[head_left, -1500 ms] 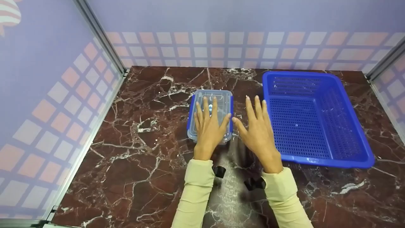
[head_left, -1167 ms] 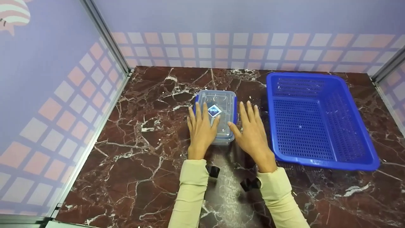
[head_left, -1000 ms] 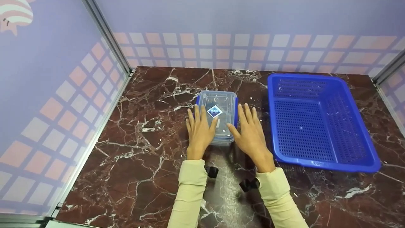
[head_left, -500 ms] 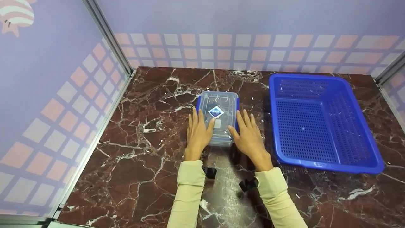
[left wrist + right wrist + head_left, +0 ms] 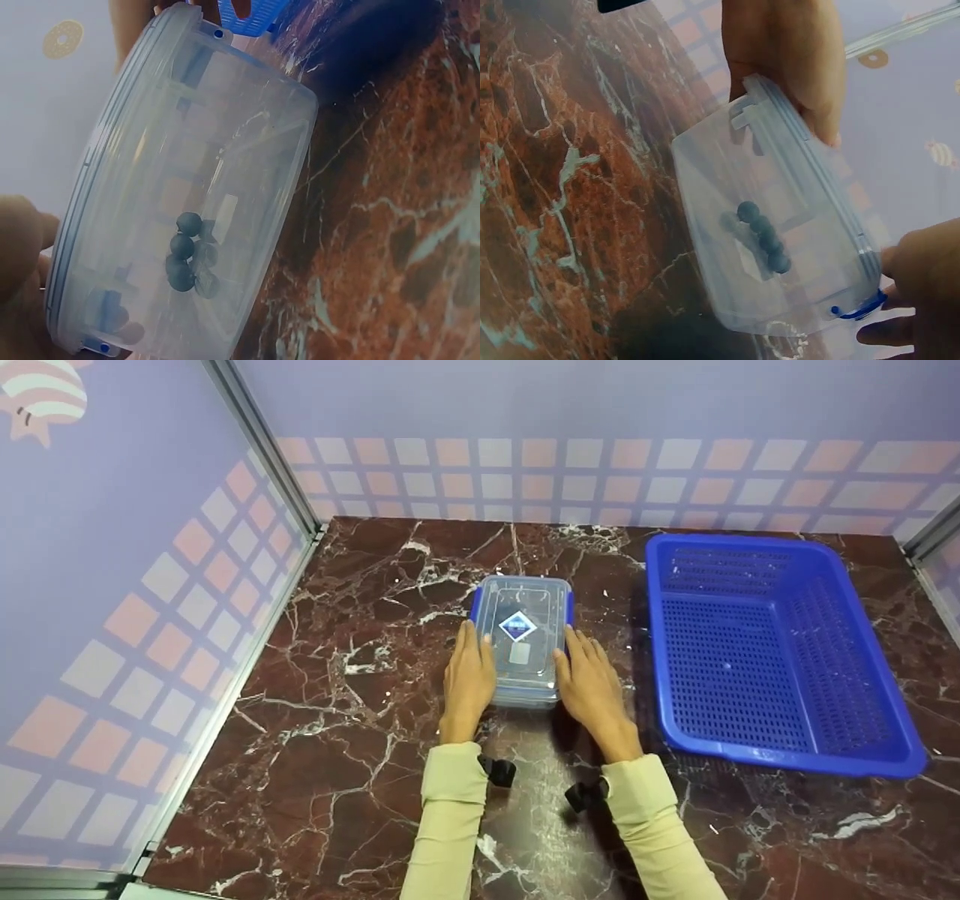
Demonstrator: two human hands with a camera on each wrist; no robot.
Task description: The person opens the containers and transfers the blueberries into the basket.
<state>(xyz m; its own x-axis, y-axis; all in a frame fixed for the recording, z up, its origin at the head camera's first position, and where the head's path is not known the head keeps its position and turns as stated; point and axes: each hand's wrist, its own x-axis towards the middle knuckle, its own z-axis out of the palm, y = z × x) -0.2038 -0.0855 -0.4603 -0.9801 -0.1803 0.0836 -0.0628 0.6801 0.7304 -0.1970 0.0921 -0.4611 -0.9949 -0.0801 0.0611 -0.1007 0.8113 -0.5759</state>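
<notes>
A clear plastic food container (image 5: 536,671) with a lid, blue side latches and a diamond-shaped label (image 5: 517,626) stands on the table in the head view. My left hand (image 5: 466,682) holds its left side, fingers along the wall and thumb at the lid's edge. On the opposite side my right hand (image 5: 596,690) grips it in the same way. Several small dark round things (image 5: 181,246) show in a row through the clear wall in both wrist views. Parts of the fingers are hidden behind the box.
To the right, a blue slotted plastic basket (image 5: 780,763) stands on the dark red marbled table (image 5: 322,750). Patterned panels (image 5: 480,405) close off the back and sides. A black wrist mount (image 5: 499,771) sits at each cuff.
The left hand has come off the lid to the container's left side. The right hand has closed in on the right side, uncovering the label. The container and basket have stayed in place.
</notes>
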